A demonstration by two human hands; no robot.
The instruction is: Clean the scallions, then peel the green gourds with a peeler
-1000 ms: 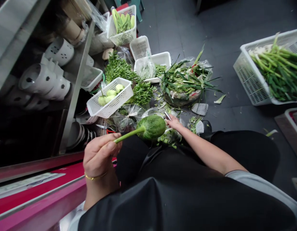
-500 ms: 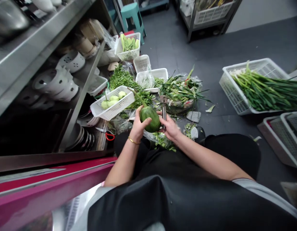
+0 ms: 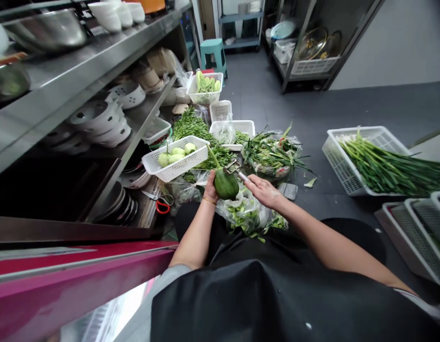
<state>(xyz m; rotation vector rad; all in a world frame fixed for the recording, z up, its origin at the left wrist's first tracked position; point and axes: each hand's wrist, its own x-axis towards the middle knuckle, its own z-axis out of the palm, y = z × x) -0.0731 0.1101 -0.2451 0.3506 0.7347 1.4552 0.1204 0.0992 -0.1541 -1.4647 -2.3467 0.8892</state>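
My left hand [image 3: 210,188] is wrapped round the left side of a dark green gourd [image 3: 226,184] with a long stem pointing up and away. In my right hand [image 3: 263,190] is a metal peeler [image 3: 242,176], gripped by its handle. The peeler's head lies at the top of the gourd, near the stem; whether its blade touches the skin I cannot tell. Below the gourd, a plastic bag of green peelings [image 3: 246,211] lies between my knees. Several pale peeled gourds [image 3: 176,155] sit in a white basket [image 3: 170,175] to the left.
Red-handled scissors [image 3: 162,205] lie on the low shelf at left. Leafy greens [image 3: 191,126] and a heap of trimmings [image 3: 273,154] are on the floor ahead. A basket of green stalks [image 3: 351,178] stands at right, a teal stool [image 3: 213,50] farther back.
The peeler has turned from upright beside the gourd to slanting with its head over the gourd's top. My right hand has shifted along with it. The camera view has tilted upward.
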